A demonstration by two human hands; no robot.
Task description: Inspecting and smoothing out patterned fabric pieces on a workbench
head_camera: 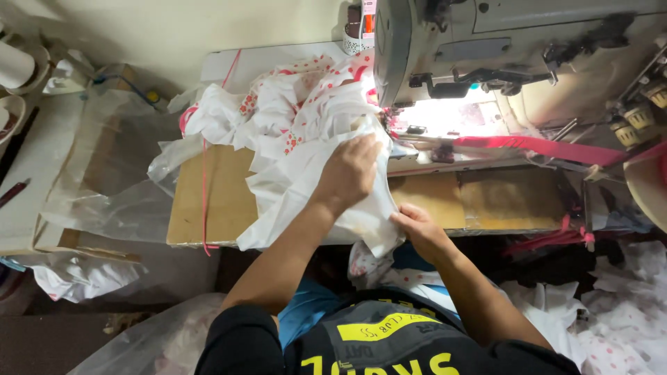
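The left hand [351,170] presses flat and open on white cloth [299,173] beside the sewing machine [500,42], steadying it, while the right hand [415,226] pinches its near edge taut.

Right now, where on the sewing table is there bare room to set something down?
Bare wood shows right of the right hand, below the red strip, and on the table's left part, crossed by a red cord. The white fabric under the left hand crowds the middle up to the sewing machine.
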